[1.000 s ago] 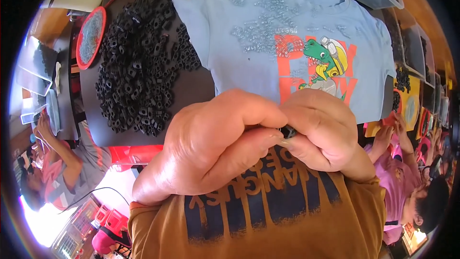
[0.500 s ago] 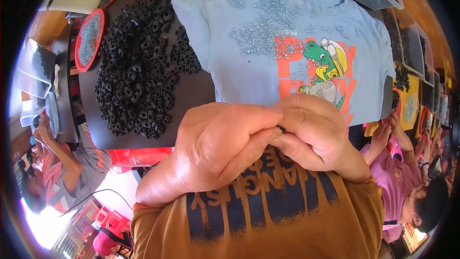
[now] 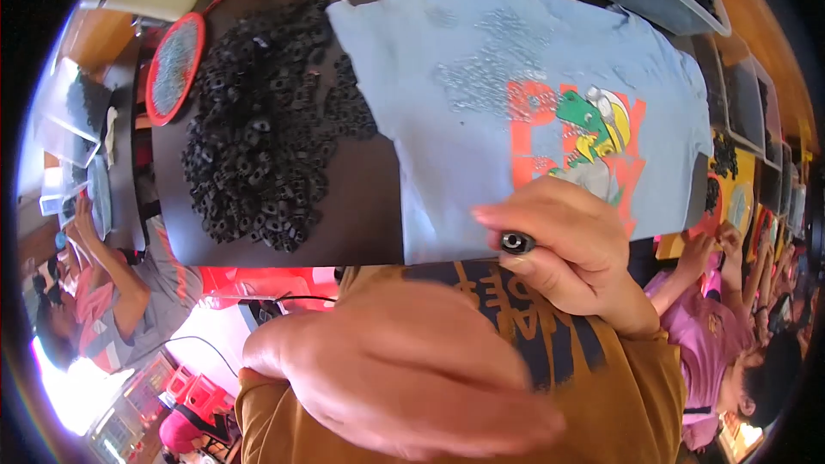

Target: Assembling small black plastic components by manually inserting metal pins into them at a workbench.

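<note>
Between the thumb and fingers of my right hand is a small black plastic part, its round end turned up with a pale ring inside. My left hand is low and apart from it, in front of my shirt; motion smears its fingers, so what they hold, if anything, is not visible. A light blue T-shirt with a dinosaur print lies across the table beyond my hands. Many small metal springs are scattered over it. Left of the shirt is a large heap of black plastic parts.
A red-rimmed bowl of small metal pieces stands at the left edge of the dark table. A clear bin of black parts sits at the far right. Other people work on both sides, including one in a pink top.
My hands were together at the fingertips; now they are apart. My left hand has swung down toward my body, while my right hand keeps the black part, now plainly visible.
</note>
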### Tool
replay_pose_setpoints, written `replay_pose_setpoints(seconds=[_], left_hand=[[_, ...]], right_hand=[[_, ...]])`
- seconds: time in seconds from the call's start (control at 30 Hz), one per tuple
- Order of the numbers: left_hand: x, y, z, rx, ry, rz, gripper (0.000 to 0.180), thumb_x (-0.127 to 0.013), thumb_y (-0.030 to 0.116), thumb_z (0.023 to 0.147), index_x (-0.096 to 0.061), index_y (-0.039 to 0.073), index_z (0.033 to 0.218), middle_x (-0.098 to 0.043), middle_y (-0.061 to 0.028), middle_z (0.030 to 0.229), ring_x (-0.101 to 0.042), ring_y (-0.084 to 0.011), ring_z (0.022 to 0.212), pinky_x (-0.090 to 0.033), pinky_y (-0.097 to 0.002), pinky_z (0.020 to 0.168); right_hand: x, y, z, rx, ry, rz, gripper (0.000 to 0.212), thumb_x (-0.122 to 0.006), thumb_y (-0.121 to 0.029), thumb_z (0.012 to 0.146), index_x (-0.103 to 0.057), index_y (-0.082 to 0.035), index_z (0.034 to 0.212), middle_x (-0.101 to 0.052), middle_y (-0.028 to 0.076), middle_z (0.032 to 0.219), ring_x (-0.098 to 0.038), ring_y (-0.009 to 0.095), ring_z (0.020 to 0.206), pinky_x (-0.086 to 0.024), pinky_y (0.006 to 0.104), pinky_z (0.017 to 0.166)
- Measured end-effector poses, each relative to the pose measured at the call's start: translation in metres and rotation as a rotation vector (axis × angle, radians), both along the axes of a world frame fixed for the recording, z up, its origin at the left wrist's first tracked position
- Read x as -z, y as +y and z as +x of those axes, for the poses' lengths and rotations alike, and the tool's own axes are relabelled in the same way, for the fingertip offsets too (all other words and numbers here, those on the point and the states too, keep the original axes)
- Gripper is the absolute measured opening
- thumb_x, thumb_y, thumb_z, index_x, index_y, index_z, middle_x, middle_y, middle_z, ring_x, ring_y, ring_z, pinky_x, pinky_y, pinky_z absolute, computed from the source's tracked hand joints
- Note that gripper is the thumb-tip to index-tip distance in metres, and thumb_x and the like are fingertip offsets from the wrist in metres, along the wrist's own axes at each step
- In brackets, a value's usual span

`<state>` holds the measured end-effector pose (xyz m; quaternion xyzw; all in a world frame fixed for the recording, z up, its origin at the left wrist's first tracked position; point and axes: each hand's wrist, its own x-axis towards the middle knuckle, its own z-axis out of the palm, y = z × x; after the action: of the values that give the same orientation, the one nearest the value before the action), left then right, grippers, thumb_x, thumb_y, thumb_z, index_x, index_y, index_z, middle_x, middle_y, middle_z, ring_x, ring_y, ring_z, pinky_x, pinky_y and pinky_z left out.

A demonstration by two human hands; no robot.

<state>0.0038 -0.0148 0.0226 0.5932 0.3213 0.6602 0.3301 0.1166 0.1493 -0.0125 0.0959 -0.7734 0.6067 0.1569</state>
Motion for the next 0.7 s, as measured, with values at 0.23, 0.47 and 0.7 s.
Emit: replay_pose_setpoints(seconds=[0.23,0.47,0.7], left_hand=[[-0.021,0.007,0.022,0.638,-0.673,-0.179,0.024,-0.052,0.01,0.093,-0.058,-0.008,0.108,-0.058,-0.0202,0.104,-0.06,-0.0327,0.092,-0.05,-0.0358,0.075],[-0.023,0.016,0.013,0.776,-0.802,-0.27,0.02,-0.056,0.01,0.091,-0.06,-0.007,0.1,-0.059,-0.0176,0.091,-0.059,-0.0315,0.082,-0.047,-0.0353,0.071],[-0.004,0.028,-0.005,0.526,-0.35,0.14,0.022,-0.065,0.018,0.086,-0.062,-0.002,0.096,-0.06,-0.0167,0.087,-0.059,-0.0322,0.079,-0.047,-0.0381,0.068]], right_hand=[[0.001,-0.005,0.006,0.068,-0.085,-0.015,0.033,-0.065,-0.005,0.077,-0.062,0.004,0.109,-0.06,0.013,0.09,-0.057,0.021,0.076,-0.044,0.028,0.065],[0.001,-0.009,0.01,0.143,-0.148,-0.216,0.03,-0.065,-0.006,0.08,-0.062,0.005,0.108,-0.062,0.012,0.087,-0.057,0.018,0.074,-0.044,0.0273,0.065],[0.0,-0.009,0.009,0.195,-0.13,-0.299,0.029,-0.066,-0.006,0.079,-0.063,0.006,0.106,-0.063,0.008,0.081,-0.057,0.017,0.072,-0.043,0.0267,0.065]])
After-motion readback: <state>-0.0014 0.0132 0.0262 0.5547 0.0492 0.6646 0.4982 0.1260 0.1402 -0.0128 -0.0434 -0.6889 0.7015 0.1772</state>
